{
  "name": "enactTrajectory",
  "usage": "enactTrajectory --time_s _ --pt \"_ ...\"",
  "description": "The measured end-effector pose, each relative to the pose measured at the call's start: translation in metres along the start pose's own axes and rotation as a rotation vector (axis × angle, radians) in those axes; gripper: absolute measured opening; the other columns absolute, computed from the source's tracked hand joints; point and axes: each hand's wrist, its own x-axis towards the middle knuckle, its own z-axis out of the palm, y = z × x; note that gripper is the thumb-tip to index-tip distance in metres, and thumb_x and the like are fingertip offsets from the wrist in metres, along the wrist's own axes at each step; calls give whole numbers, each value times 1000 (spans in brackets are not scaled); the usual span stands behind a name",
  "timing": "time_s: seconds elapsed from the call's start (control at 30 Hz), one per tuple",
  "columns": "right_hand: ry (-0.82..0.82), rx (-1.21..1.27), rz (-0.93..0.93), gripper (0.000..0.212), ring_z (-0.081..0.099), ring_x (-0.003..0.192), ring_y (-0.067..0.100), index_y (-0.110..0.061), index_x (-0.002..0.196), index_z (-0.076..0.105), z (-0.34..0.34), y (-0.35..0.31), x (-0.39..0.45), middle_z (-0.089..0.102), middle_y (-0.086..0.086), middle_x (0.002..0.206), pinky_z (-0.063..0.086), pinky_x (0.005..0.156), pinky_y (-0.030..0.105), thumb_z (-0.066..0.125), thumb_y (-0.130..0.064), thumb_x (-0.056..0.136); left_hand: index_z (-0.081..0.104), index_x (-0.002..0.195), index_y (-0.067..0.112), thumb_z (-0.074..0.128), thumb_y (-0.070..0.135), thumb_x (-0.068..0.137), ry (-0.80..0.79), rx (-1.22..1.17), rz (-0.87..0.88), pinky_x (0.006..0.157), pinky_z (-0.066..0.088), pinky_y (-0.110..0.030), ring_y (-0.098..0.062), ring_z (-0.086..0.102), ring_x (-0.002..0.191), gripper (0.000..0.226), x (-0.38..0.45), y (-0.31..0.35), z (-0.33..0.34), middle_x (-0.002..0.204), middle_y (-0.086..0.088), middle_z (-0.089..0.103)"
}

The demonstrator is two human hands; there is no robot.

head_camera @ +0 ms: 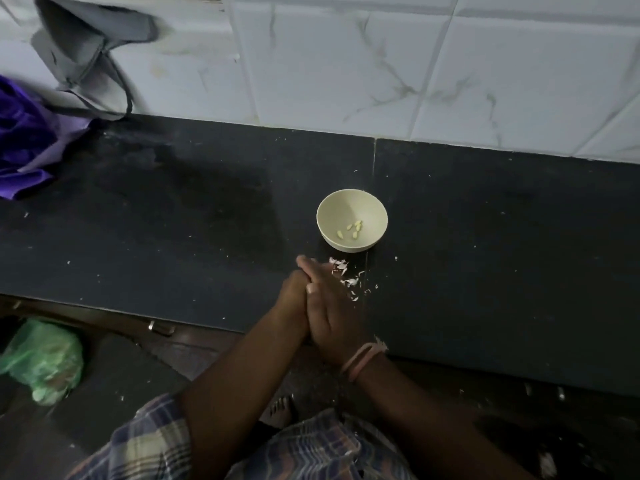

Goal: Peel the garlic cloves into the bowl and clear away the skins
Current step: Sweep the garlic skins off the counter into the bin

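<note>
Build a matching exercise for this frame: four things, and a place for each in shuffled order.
Things:
1. cloves
2. skins
3. purple cloth
4. green bag

Places:
A. far left of the counter
B. inside the bowl
C. below the counter's front edge, at left
D. on the counter between bowl and hands

Pairs: 1-B, 2-D, 3-A, 4-C

One cream bowl (352,220) holding about five peeled garlic cloves (352,230), a scatter of papery garlic skins (346,276) too many and small to count, two hands, left hand (290,299) and right hand (330,311), and one green plastic bag (43,360).
</note>
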Motion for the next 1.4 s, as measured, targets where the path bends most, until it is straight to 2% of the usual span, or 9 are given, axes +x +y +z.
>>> enactTrajectory --time_s 0.13,0.33,0.5,0.73,0.87,0.97,1.13,1.27,1.4 --pt "27 -262 199 66 46 137 27 -12 140 53 8 41 5 53 10 145 26 118 45 17 -52 101 69 101 6 47 26 103 -204 6 -142 70 57 -29 -18 70 75 29 -1 15 -9 87 -8 73" --pt "227 -345 344 55 57 121 31 -4 127 62 -18 65 13 65 15 127 42 107 40 33 -43 100 55 130 8 45 31 107 -86 88 -30 86 52 -37 -29 60 113 34 26 21 -5 141 -16 55" --pt "356 -39 639 49 50 127 18 -9 146 41 -28 61 42 53 7 139 32 101 21 42 -35 104 40 151 19 43 32 107 -49 43 40 90 52 -41 -33 55 127 46 54 39 9 143 -7 52" --pt "522 237 712 34 59 114 23 -11 124 56 -26 61 97 64 9 121 46 102 44 42 -33 102 60 133 20 38 26 106 -59 90 124 76 52 -31 -18 68 102 36 77 50 41 122 -5 71" --pt "430 164 661 38 55 121 19 -7 128 57 -52 82 103 60 10 133 40 108 35 37 -30 105 60 119 18 35 26 108 -42 133 146 80 54 -32 -18 65 101 29 90 54 46 110 -1 68" --pt "344 -204 621 44 50 130 26 -6 136 54 -67 109 79 56 13 138 36 111 34 35 -33 106 64 100 17 43 26 106 111 376 358 73 50 -34 -22 61 89 25 102 47 22 95 -5 67" --pt "66 -852 558 76 17 150 33 0 153 25 -40 136 30 23 21 160 10 124 44 14 -56 102 59 139 21 43 33 107 162 987 755 112 35 -30 -15 49 134 38 95 8 -31 141 -2 60" --pt "-27 -861 348 78 18 150 36 5 151 25 -4 126 45 24 26 159 12 124 47 13 -53 101 32 158 20 27 51 104 -21 1131 814 124 0 -24 2 17 148 63 94 -16 -29 161 4 35" --pt "-118 -798 174 66 19 151 33 2 151 29 7 127 56 28 23 158 14 124 45 19 -41 102 23 160 26 30 52 105 -54 1042 744 121 3 -20 10 6 142 62 93 -18 -27 160 19 20"
